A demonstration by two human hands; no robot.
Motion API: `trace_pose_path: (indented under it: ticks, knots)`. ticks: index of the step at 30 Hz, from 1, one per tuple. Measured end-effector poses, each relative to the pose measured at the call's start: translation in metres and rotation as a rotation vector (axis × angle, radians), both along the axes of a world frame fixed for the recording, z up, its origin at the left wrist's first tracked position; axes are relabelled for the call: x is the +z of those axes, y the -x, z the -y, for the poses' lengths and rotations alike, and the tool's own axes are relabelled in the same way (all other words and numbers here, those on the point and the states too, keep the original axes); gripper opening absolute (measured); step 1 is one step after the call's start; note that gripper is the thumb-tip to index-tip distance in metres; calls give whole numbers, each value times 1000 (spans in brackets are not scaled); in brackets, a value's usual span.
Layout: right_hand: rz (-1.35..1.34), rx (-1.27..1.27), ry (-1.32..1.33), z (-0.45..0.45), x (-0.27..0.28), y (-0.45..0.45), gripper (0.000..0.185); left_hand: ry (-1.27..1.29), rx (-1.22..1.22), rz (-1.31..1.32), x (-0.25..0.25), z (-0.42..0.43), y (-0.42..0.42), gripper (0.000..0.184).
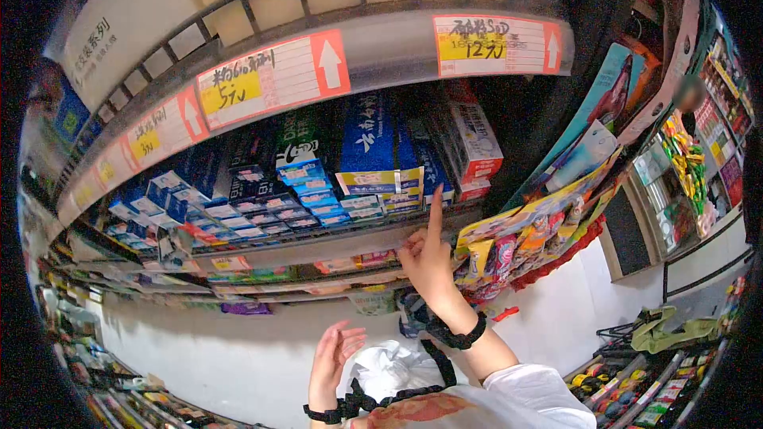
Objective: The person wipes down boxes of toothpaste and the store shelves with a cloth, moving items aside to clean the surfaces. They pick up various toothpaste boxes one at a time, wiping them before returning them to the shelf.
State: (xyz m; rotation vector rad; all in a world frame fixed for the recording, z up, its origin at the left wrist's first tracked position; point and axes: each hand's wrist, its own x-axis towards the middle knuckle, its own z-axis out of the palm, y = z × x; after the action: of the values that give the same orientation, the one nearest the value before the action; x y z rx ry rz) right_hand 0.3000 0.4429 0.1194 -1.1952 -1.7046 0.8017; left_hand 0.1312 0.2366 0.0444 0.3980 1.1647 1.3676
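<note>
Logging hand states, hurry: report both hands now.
Left hand: open, fingers loosely curved, empty.
Right hand: partly open, index finger extended toward blue rectangular cardboard boxes, nothing visibly held.

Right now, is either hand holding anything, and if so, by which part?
Nothing visible: the right hand points toward a blue box, and the left hand is open and empty.

Glossy card, smooth plastic and matt cloth are showing.
At centre, toothpaste cartons [377, 139] are gleaming in smooth printed cardboard; across the top, paper price labels [278, 71] are fronting a plastic-looking shelf strip [389, 52]; at bottom, a cloth sleeve [536, 391] is looking matt.
</note>
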Motion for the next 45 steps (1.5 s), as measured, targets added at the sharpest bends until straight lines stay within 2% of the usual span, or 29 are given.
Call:
trace_pose_path:
  ticks: [8, 14, 16, 23, 29, 32, 34, 40, 44, 45]
  knots:
    - [-26, 9, 60, -9, -6, 3, 103, 1, -7, 17, 6, -4, 0, 44]
    - [195, -32, 65, -7, 0, 0, 99, 0, -5, 18, 0, -3, 1, 42]
    - [386, -97, 17, -3, 2, -1, 96, 5, -3, 22, 4, -4, 0, 41]
    - [318, -17, 63, 6, 13, -3, 92, 6, -6, 12, -3, -3, 1, 47]
    - [117, 64, -38, 2, 2, -7, 92, -6, -23, 10, 1, -7, -1, 48]
    - [200, -41, 8, 2, 7, -6, 92, -2, -7, 0, -2, -5, 0, 48]
    - [463, -96, -8, 0, 7, -5, 90, -3, 8, 8, -1, -3, 0, 48]
    - [588, -104, 23, 4, 11, 1, 89, 3, 35, 4, 7, -5, -5, 46]
    - [489, -30, 66, 10, 12, -4, 90, 40, 13, -72, 10, -15, -12, 41]
    - [294, 19, 62, 18, 15, -5, 88, 41, 17, -73, 17, -19, -14, 41]
